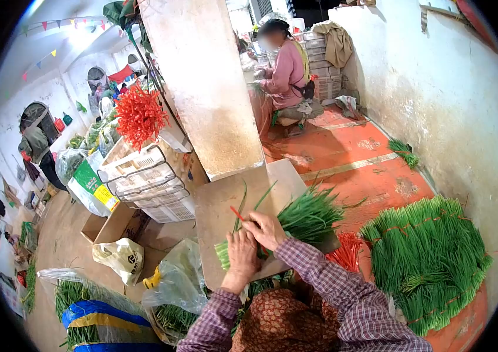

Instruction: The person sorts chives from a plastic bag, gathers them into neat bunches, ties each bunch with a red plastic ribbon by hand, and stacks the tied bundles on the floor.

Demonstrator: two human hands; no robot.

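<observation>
A bundle of long green stalks [310, 216] lies across a board [216, 205] in front of me, its pale cut ends toward the left. My left hand [242, 253] is wrapped over the bundle near those ends. Close against it, my right hand [265, 230] is closed in a pinch on a thin red tie [236, 213], whose end sticks up to the left. A few loose green blades stand up beyond my fingers. The underside of the bundle is hidden by my hands.
Tied green bundles [428, 258] are piled at the right, beside loose red ties [347, 252]. More red ties [140, 116] hang near the pillar [208, 88]. White crates [149, 176] stand at the left, plastic bags [181, 276] nearer. A person [287, 76] sits farther back.
</observation>
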